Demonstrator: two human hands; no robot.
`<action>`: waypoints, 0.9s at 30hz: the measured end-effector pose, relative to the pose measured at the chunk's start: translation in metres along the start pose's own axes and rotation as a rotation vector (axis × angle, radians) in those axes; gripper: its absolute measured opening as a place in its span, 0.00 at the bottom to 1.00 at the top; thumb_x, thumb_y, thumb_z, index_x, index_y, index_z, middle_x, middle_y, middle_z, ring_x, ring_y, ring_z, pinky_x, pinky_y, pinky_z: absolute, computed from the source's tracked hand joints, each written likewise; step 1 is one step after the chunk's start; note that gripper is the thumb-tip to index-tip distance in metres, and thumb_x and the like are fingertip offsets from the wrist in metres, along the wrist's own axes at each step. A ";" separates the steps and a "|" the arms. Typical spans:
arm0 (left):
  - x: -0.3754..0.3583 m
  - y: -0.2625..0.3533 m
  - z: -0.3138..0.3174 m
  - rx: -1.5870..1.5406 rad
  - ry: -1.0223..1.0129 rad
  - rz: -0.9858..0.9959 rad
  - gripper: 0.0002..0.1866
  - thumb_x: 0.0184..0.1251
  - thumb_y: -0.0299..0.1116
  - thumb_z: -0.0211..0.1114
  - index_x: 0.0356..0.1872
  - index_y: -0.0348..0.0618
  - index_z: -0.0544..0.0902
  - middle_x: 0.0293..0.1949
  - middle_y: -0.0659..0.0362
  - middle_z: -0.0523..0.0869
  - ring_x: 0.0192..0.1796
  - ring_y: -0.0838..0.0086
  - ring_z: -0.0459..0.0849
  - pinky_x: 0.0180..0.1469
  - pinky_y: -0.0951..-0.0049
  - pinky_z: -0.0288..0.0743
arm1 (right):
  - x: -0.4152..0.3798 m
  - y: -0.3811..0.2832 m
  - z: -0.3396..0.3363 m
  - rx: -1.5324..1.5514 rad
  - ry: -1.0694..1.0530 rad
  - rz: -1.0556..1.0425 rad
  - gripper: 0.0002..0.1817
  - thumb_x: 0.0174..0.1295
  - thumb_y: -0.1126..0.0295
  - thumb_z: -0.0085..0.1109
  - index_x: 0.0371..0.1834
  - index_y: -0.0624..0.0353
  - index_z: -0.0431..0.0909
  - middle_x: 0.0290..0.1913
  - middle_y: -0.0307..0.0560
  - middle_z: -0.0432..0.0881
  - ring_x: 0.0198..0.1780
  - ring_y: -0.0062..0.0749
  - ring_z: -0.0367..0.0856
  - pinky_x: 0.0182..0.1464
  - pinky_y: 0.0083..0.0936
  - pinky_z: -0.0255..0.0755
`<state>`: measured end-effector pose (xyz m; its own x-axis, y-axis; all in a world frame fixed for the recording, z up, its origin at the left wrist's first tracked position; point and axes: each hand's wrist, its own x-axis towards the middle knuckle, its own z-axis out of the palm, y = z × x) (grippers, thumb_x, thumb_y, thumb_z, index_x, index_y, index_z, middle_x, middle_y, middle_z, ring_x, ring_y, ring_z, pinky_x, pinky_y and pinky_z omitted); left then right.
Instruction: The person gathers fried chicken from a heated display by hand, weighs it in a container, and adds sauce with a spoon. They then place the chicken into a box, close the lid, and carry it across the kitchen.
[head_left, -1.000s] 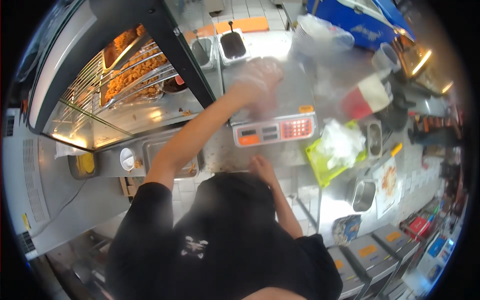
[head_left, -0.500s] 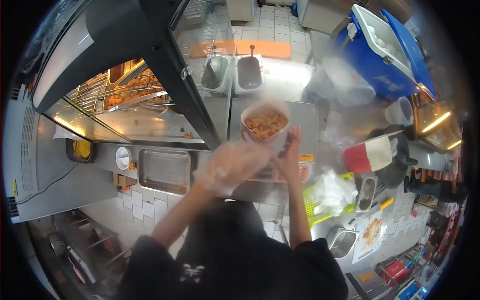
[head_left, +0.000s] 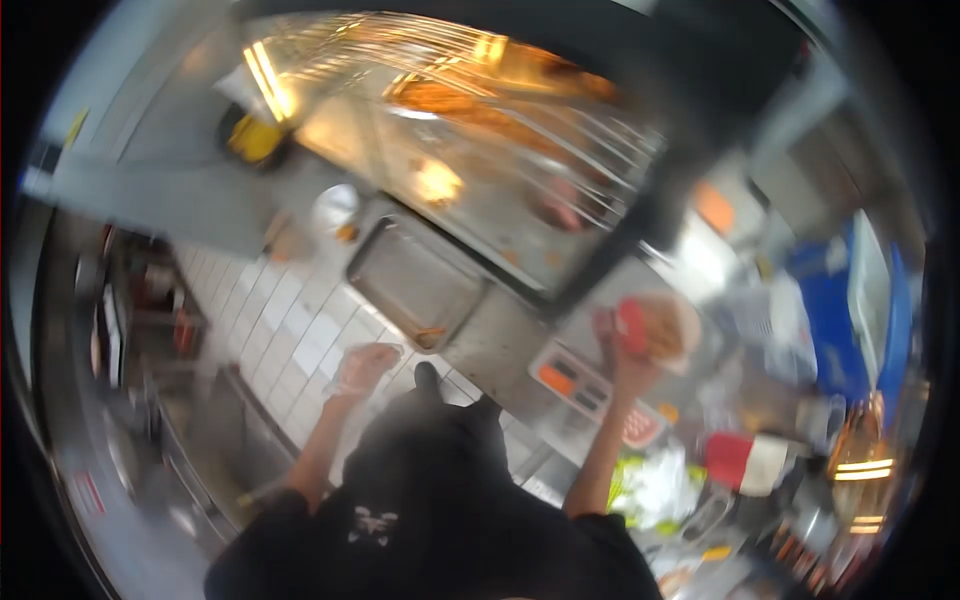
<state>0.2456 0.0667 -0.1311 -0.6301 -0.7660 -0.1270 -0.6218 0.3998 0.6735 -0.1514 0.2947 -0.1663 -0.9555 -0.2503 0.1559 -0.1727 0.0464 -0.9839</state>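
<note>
The left hand, in a thin clear glove, hangs empty and loose over the white tiled floor. Further up, the bare right hand grips a round paper cup of fried pieces, over the scale. Behind them lies an empty rectangular steel tray.

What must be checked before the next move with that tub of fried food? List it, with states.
1. Right hand has a grip on the tub: ok.
2. Tub upright: cannot tell, the picture is blurred.
3. Left hand gloved and holding nothing: ok; it hangs over the tiled floor.
4. Scale lies just below the tub: ok.
5. Scale platform bare: cannot tell.
6. Fried food inside the tub, none spilled: cannot tell.
</note>
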 end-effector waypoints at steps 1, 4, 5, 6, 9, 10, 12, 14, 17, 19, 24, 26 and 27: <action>-0.016 -0.034 -0.007 -0.001 0.074 -0.050 0.08 0.67 0.32 0.65 0.38 0.37 0.85 0.34 0.54 0.88 0.34 0.72 0.86 0.38 0.72 0.79 | -0.005 0.043 -0.011 0.045 -0.008 0.024 0.30 0.47 0.74 0.77 0.55 0.67 0.75 0.54 0.47 0.80 0.54 0.30 0.78 0.58 0.27 0.71; -0.063 -0.135 -0.032 -0.139 0.187 -0.452 0.12 0.69 0.37 0.63 0.40 0.37 0.85 0.33 0.54 0.88 0.32 0.72 0.85 0.36 0.73 0.78 | -0.033 0.020 -0.006 -0.081 0.041 0.012 0.32 0.48 0.74 0.77 0.57 0.70 0.74 0.56 0.51 0.80 0.54 0.36 0.79 0.59 0.30 0.72; -0.091 -0.168 -0.039 -0.148 0.232 -0.526 0.14 0.70 0.40 0.61 0.40 0.38 0.84 0.32 0.54 0.88 0.32 0.71 0.85 0.36 0.72 0.78 | -0.047 0.017 -0.008 -0.282 0.046 -0.038 0.31 0.49 0.73 0.76 0.56 0.71 0.74 0.55 0.52 0.80 0.52 0.36 0.80 0.56 0.32 0.74; -0.120 -0.198 -0.045 0.034 0.223 -0.584 0.16 0.70 0.42 0.59 0.40 0.38 0.84 0.31 0.55 0.88 0.31 0.70 0.85 0.36 0.71 0.78 | -0.062 0.013 -0.010 -0.484 0.062 -0.087 0.30 0.51 0.73 0.75 0.56 0.73 0.74 0.53 0.53 0.81 0.50 0.36 0.81 0.54 0.33 0.75; -0.233 -0.373 -0.027 0.272 0.068 -0.769 0.19 0.71 0.46 0.56 0.39 0.40 0.84 0.30 0.54 0.87 0.30 0.69 0.86 0.33 0.66 0.78 | -0.108 0.000 0.009 -0.618 0.140 -0.167 0.31 0.51 0.72 0.75 0.57 0.72 0.73 0.54 0.53 0.80 0.51 0.37 0.80 0.54 0.33 0.75; -0.273 -0.417 -0.020 0.186 0.053 -0.837 0.17 0.70 0.45 0.57 0.38 0.40 0.84 0.30 0.54 0.87 0.30 0.69 0.86 0.31 0.66 0.78 | -0.125 -0.004 0.020 -0.596 0.153 -0.177 0.31 0.51 0.72 0.76 0.57 0.72 0.72 0.54 0.53 0.80 0.52 0.37 0.80 0.54 0.33 0.75; -0.328 -0.474 -0.018 -0.078 0.177 -0.995 0.15 0.68 0.42 0.59 0.38 0.40 0.84 0.30 0.54 0.87 0.30 0.69 0.86 0.29 0.66 0.78 | -0.162 -0.015 0.054 -0.555 0.167 -0.183 0.32 0.51 0.71 0.76 0.58 0.72 0.71 0.55 0.53 0.79 0.52 0.37 0.80 0.54 0.33 0.75; -0.345 -0.505 -0.016 -0.281 0.312 -1.075 0.13 0.66 0.40 0.60 0.39 0.40 0.83 0.30 0.54 0.87 0.29 0.70 0.85 0.28 0.67 0.78 | -0.192 -0.023 0.098 -0.513 0.166 -0.197 0.33 0.51 0.71 0.76 0.58 0.72 0.71 0.56 0.53 0.78 0.53 0.38 0.79 0.55 0.33 0.74; -0.331 -0.542 -0.006 -0.568 0.529 -0.911 0.12 0.65 0.36 0.63 0.42 0.39 0.82 0.31 0.57 0.87 0.30 0.72 0.84 0.29 0.72 0.78 | -0.237 -0.036 0.177 -0.425 0.119 -0.203 0.34 0.51 0.70 0.76 0.59 0.71 0.70 0.57 0.54 0.78 0.54 0.38 0.79 0.55 0.34 0.74; -0.265 -0.554 -0.019 -0.193 0.503 -0.677 0.11 0.66 0.36 0.65 0.42 0.39 0.82 0.33 0.58 0.86 0.31 0.75 0.83 0.30 0.74 0.79 | -0.269 -0.057 0.246 -0.271 0.063 -0.111 0.35 0.51 0.70 0.76 0.60 0.71 0.69 0.58 0.54 0.76 0.56 0.39 0.78 0.56 0.34 0.74; -0.022 -0.434 -0.153 -0.964 0.561 -0.578 0.14 0.67 0.41 0.68 0.44 0.41 0.83 0.33 0.60 0.85 0.29 0.81 0.78 0.32 0.80 0.75 | -0.313 -0.062 0.406 0.081 -0.111 0.096 0.37 0.50 0.79 0.74 0.63 0.66 0.64 0.60 0.52 0.75 0.57 0.34 0.78 0.62 0.33 0.71; 0.050 -0.420 -0.187 -0.888 0.452 -0.467 0.17 0.69 0.45 0.64 0.45 0.41 0.83 0.34 0.60 0.85 0.30 0.81 0.78 0.35 0.78 0.75 | -0.312 -0.063 0.464 0.116 -0.272 0.084 0.37 0.50 0.79 0.75 0.63 0.66 0.64 0.59 0.52 0.75 0.57 0.34 0.78 0.61 0.32 0.71; 0.078 -0.420 -0.197 -0.883 0.417 -0.400 0.18 0.70 0.47 0.63 0.45 0.40 0.82 0.34 0.60 0.85 0.31 0.81 0.78 0.37 0.77 0.75 | -0.308 -0.064 0.493 0.147 -0.436 0.077 0.37 0.50 0.79 0.75 0.62 0.66 0.64 0.59 0.51 0.75 0.57 0.33 0.78 0.61 0.32 0.71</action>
<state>0.5491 -0.2604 -0.2802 -0.1400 -0.9406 -0.3093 -0.0835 -0.3000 0.9503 0.2720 -0.1082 -0.1947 -0.7690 -0.6363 0.0613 -0.0394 -0.0484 -0.9980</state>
